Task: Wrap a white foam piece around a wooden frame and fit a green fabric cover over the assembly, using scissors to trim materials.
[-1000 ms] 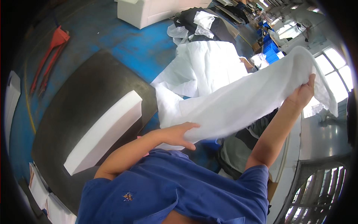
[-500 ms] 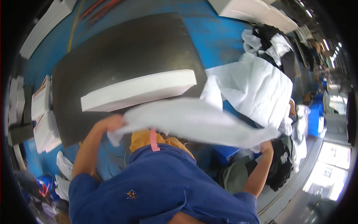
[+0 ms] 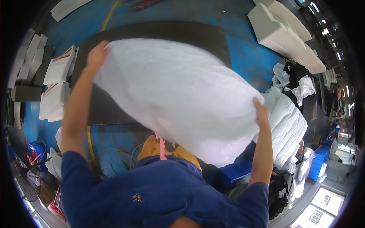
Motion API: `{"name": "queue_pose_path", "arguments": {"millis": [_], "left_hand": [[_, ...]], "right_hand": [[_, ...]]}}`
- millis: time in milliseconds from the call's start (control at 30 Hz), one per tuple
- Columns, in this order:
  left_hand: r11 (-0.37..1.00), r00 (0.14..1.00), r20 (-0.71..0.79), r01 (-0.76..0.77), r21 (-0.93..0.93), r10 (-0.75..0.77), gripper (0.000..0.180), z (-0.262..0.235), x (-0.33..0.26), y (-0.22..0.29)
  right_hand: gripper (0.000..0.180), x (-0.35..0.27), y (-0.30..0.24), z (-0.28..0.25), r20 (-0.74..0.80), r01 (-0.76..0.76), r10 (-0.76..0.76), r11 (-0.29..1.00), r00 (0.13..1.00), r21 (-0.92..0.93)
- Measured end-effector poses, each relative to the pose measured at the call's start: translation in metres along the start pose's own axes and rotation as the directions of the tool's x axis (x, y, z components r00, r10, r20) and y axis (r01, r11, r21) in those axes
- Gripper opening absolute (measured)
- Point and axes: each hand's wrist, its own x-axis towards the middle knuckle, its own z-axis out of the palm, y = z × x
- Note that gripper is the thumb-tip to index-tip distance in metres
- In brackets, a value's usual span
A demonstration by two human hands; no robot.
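A large white fabric cover (image 3: 178, 95) billows out in front of me, spread wide in the air over a dark grey mat (image 3: 190, 32). My left hand (image 3: 97, 55) grips its far left corner. My right hand (image 3: 261, 112) pinches its right edge. The cloth hides most of the mat and whatever lies on it.
White foam blocks (image 3: 285, 30) lie at the upper right on the blue floor (image 3: 247, 57). A heap of white and black fabric (image 3: 294, 98) sits at the right. Stacked white pads (image 3: 57, 83) stand at the left. Blue crates (image 3: 317, 167) are at the lower right.
I have turned left toward the dark mat. Both arms have swung the white fabric up and out, so it now spreads wide and covers the foam block seen earlier.
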Motion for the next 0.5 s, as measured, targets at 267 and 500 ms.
{"name": "queue_pose_path", "arguments": {"millis": [267, 500], "left_hand": [[0.885, 0.857, -0.304, 0.306, -0.350, -0.416, 0.089, 0.224, -0.170, 0.029], [0.659, 0.625, -0.265, 0.563, -0.499, -0.734, 0.102, 0.278, -0.208, -0.006]], "right_hand": [[0.062, 0.047, 0.095, 0.055, -0.185, 0.183, -0.225, 0.958, 0.957, -0.220], [0.082, 0.053, 0.178, 0.068, -0.193, -0.103, 0.069, 0.979, 0.979, -0.176]]}}
